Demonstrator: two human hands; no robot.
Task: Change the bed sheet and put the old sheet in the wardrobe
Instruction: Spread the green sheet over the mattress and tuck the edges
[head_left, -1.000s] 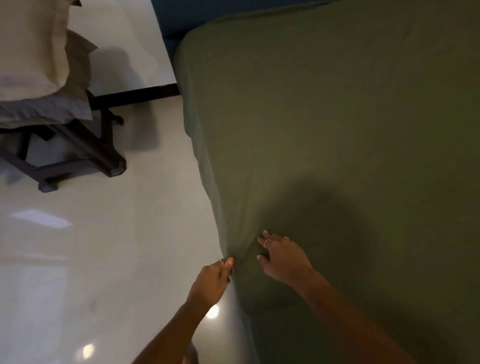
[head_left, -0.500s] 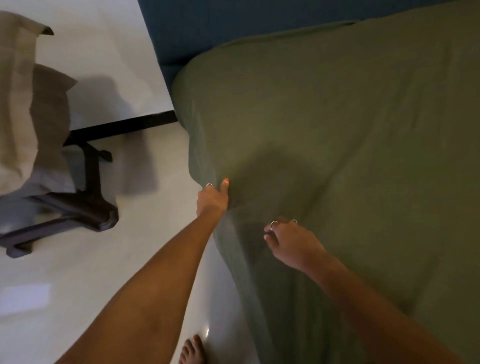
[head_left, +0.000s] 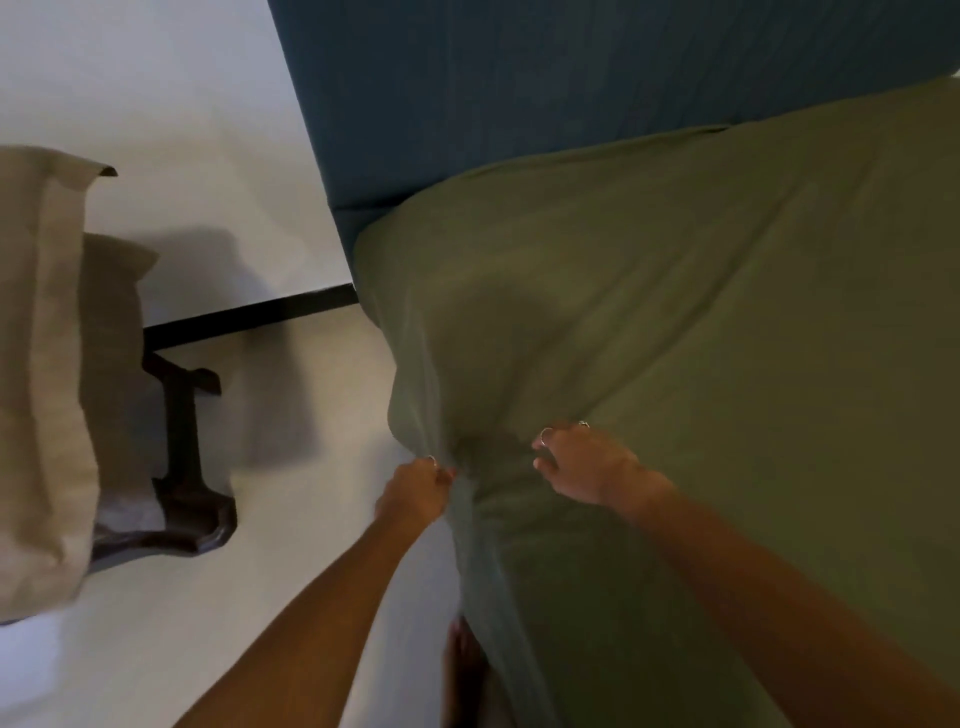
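Observation:
An olive-green sheet (head_left: 701, 322) covers the mattress and fills the right half of the head view. My left hand (head_left: 415, 493) grips a bunched fold of the sheet at the bed's left edge, where the cloth gathers into creases. My right hand (head_left: 587, 467) lies on top of the sheet just to the right, fingers curled down into the cloth; its fingertips are hidden. Rings show on both hands. The sheet's side hangs down past my left wrist toward the floor.
A dark blue headboard (head_left: 571, 93) stands behind the bed. At the left, beige pillows (head_left: 47, 364) are stacked on a dark wooden stand (head_left: 182, 467). Pale glossy floor (head_left: 291, 519) runs between the stand and the bed. My bare foot (head_left: 462, 670) is by the bed's side.
My left hand has come back along the bed's edge, close beside my right hand, bunching the sheet there. The view has tilted up, showing more headboard.

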